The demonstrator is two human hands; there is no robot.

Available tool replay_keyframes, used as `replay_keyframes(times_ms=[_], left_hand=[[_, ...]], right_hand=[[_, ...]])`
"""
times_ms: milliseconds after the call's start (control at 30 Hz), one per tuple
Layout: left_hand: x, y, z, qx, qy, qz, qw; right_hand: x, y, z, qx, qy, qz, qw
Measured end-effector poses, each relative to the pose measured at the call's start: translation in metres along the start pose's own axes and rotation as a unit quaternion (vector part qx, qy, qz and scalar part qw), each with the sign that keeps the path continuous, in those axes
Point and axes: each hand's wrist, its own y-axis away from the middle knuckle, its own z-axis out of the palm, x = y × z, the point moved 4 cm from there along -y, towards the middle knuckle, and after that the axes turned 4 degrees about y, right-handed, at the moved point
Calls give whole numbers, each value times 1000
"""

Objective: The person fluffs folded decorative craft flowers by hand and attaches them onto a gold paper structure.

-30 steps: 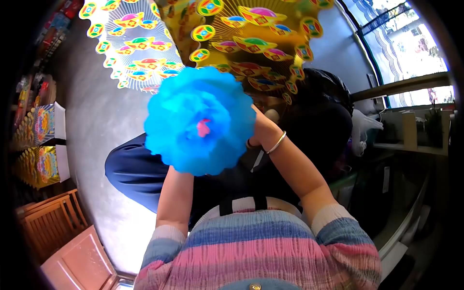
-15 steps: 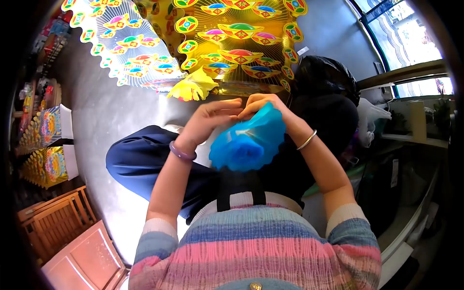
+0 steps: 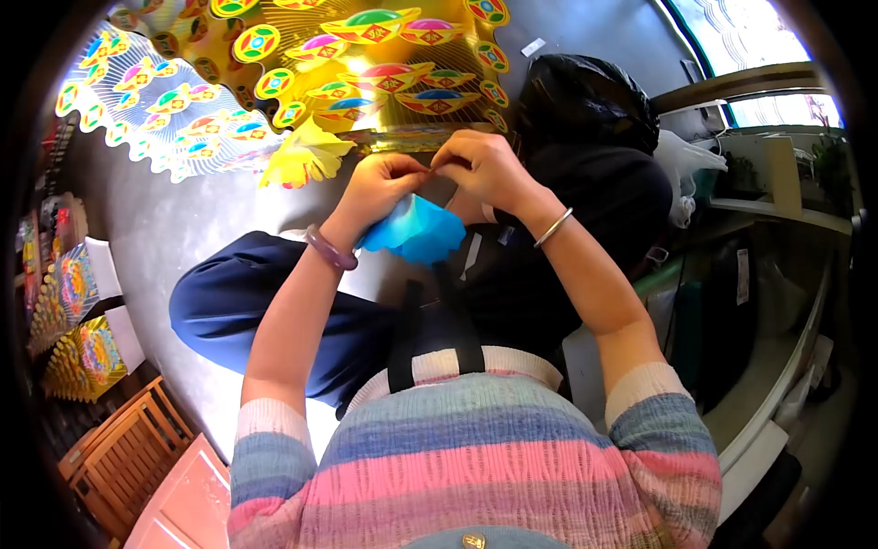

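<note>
A blue paper flower with a scalloped edge hangs just under my left hand, which has a purple bangle on the wrist. The fingers of that hand are closed at the flower's upper, paler end. My right hand, with a silver bangle, pinches at the same spot, its fingertips meeting those of my left hand. What lies between the right fingertips is too small to make out. Beyond my left hand, a yellow paper flower rests against the shiny gold printed card piece.
A silver printed card piece stands at the far left. Beside my right knee are a black plastic bag and a white plastic bag. A wooden chair stands at lower left, and a shelf at right.
Both hands have moved up and closed into pinches at one point. The blue flower has tipped from facing me to hanging lower under my left hand. The view has shifted.
</note>
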Motion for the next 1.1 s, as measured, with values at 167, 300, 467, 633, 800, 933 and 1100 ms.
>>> replay_keyframes(times_ms=[167, 300, 467, 633, 800, 933, 1100], left_hand=[[-6, -19, 4, 50, -108, -18, 993], [6, -30, 12, 108, -147, -18, 983], [0, -57, 30, 164, -171, 72, 969], [-6, -73, 40, 202, -117, 55, 971], [-7, -80, 48, 219, -98, 60, 969], [-11, -81, 51, 233, -92, 43, 967], [-18, -83, 54, 240, -61, 44, 968]], right_hand=[[39, 19, -28, 83, 5, 110, 990], [78, 33, -49, 227, 95, 210, 946], [99, 22, -22, 204, 97, 156, 962], [102, 18, -19, 214, 95, 173, 957], [103, 16, -17, 223, 105, 166, 955], [103, 16, -15, 234, 98, 148, 956], [105, 16, -14, 226, 86, 164, 956]])
